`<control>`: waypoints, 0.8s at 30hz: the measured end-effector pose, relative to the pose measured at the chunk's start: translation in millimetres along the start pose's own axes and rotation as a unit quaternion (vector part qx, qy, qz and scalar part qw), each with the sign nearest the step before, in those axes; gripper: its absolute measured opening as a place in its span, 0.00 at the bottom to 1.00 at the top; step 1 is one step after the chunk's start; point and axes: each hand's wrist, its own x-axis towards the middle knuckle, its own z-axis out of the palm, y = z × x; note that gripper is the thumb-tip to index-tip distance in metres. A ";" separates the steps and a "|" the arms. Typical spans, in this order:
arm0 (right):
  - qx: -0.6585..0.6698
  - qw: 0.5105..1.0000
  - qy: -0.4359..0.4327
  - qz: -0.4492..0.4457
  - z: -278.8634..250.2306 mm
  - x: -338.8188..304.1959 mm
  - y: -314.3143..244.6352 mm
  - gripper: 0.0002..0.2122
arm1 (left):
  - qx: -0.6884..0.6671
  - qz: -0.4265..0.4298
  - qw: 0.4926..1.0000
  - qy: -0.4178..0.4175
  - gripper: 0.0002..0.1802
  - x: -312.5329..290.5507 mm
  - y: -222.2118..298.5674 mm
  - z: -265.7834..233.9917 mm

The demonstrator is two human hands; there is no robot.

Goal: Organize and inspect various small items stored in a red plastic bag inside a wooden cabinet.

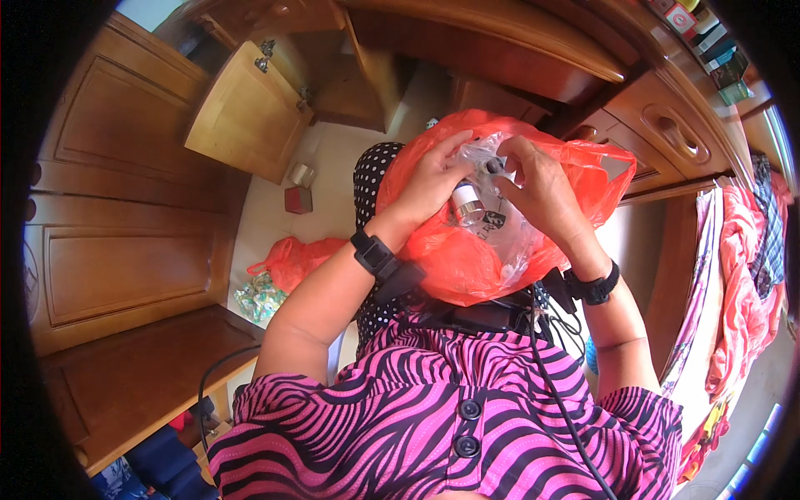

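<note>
A red plastic bag lies spread open on my lap, over dotted black-and-white cloth. Inside it is a crumpled clear plastic bag with dark print. My left hand grips the clear bag's upper part between thumb and fingers. A small clear jar with a shiny metallic band sits just below my left thumb. From the other side my right hand curls its thumb and fingers close to a small dark round piece. What its fingertips hold is too small to make out.
An open wooden cabinet door juts out at the far left. On the floor are a small dark red box and another red bag. Clothes hang at the right. Small boxes stand at the upper right.
</note>
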 end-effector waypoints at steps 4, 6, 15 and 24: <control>-0.012 0.997 0.060 -0.038 0.9 -1.7 9.8 0.07 | 0.033 -0.005 0.999 -0.022 0.27 -3.6 3.9 -2.1; -0.050 0.995 0.080 -0.045 -6.5 -0.5 5.4 0.06 | 0.053 0.001 0.998 -0.029 0.27 -4.1 4.2 -2.9; -0.119 0.981 0.090 -0.122 -3.9 -1.7 0.6 0.08 | 0.044 -0.006 0.998 -0.043 0.22 -11.1 9.3 1.0; -0.072 0.988 0.101 -0.094 1.0 -8.6 -3.7 0.14 | 0.019 -0.001 0.999 -0.038 0.23 -14.4 21.4 7.9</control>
